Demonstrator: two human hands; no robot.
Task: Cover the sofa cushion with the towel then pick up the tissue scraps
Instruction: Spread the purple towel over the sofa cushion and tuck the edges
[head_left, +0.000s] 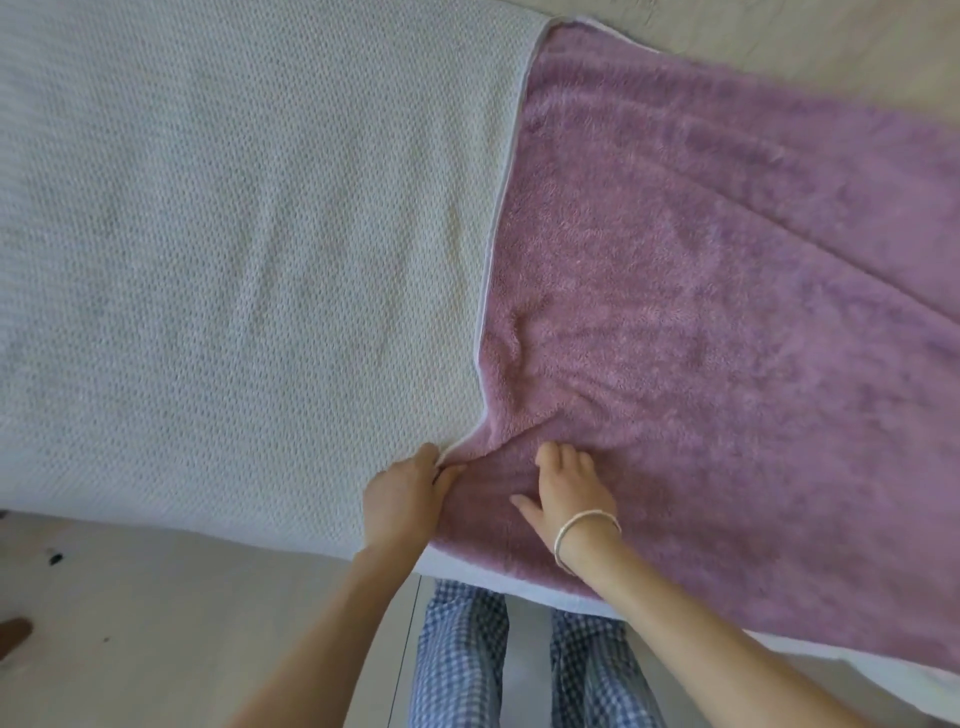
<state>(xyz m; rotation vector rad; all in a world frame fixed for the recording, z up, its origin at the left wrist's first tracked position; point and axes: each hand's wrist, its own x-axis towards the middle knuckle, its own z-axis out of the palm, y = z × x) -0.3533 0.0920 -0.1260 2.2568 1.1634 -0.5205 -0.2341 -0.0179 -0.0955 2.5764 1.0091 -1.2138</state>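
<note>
One purple towel (727, 291) lies spread over the right part of one sofa cushion (234, 249), a pale, textured cushion that fills the upper left of the view from about 9 to 12 o'clock; the towel takes up the side from 12 round to 4 o'clock, and its pale-trimmed left edge runs in a line from the top centre down to the middle of the front edge. Two bare hands work at that lower corner, near 6 o'clock. The left hand (402, 501) has its grip closed in a pinch on the towel's edge where it meets the bare cushion, thumb and fingers gathered around a small fold of the fabric. The right hand (563, 491) lies just beside it, at its 3 o'clock, open and flat with fingers spread, pressing down on the towel and grasping nothing; one pale bracelet (584, 535) circles its wrist. Wrinkles fan out in the towel from the spot between the two hands. Below the cushion's front edge, two legs in blue checked trousers (462, 660) stand on a light floor (156, 623).
</note>
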